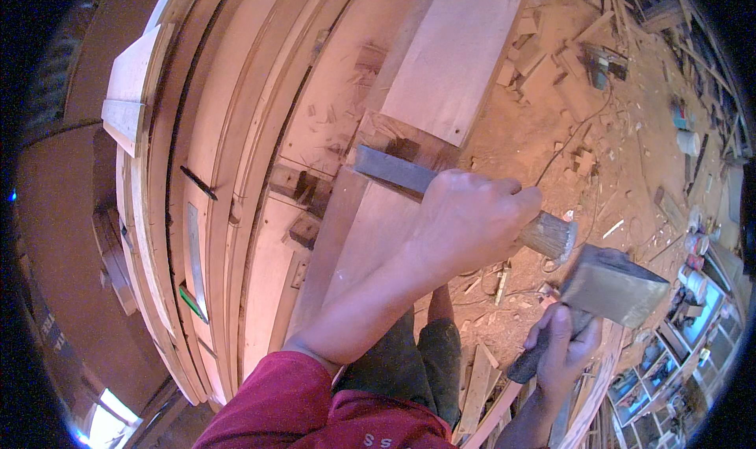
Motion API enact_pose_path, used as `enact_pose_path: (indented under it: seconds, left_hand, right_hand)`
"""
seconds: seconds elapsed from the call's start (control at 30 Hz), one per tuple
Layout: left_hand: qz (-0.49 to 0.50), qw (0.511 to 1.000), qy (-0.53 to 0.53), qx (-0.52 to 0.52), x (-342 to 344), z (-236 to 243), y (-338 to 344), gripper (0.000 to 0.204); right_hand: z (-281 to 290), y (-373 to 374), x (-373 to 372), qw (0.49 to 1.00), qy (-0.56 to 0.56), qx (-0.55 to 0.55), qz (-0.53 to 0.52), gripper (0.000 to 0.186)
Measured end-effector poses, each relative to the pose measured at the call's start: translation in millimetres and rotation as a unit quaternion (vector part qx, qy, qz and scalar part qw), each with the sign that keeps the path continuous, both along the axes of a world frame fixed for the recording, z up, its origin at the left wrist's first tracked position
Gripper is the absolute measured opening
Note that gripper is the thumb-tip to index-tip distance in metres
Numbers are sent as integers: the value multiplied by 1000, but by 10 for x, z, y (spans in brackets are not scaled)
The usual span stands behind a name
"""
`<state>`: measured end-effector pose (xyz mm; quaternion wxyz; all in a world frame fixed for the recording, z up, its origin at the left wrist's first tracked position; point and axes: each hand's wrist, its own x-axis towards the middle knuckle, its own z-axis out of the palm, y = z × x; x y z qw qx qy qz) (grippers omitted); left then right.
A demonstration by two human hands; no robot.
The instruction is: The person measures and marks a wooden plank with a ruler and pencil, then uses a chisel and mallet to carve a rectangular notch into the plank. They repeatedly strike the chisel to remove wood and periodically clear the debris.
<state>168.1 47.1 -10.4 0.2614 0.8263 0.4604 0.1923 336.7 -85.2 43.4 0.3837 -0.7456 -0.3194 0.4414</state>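
My left hand [480, 217] is wrapped around the wooden handle of a wide chisel [394, 170]. The handle's worn butt sticks out to the right of my fist. The flat steel blade points left, its end over a dark notch in a wooden board [445, 63]; whether the edge touches the wood, I cannot tell. Lower right, my right hand [563, 343] grips the dark handle of a mallet [618, 287] with a big squared head. That head is raised just below and right of the chisel's butt, apart from it.
Several long boards and frame pieces lie side by side on the left, with cut holes and wood chips. A green-ended metal strip [194, 264] rests among them. Offcuts and shavings cover the brown floor, where a power tool [605, 64] trails a cord. Shelving [669, 354] stands at far right.
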Motion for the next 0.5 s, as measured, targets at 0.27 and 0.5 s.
enact_pose_path:
  seconds: [0.27,0.5]
  left_hand:
    - [-54,998,18,16,-57,10,48,11]
    - [219,974,4,52,-659,400,-48,26]
  right_hand:
    - [-53,-77,-46,998,53,-2,13,19]
    - [-47,-414,127,997,27,-49,-61,23]
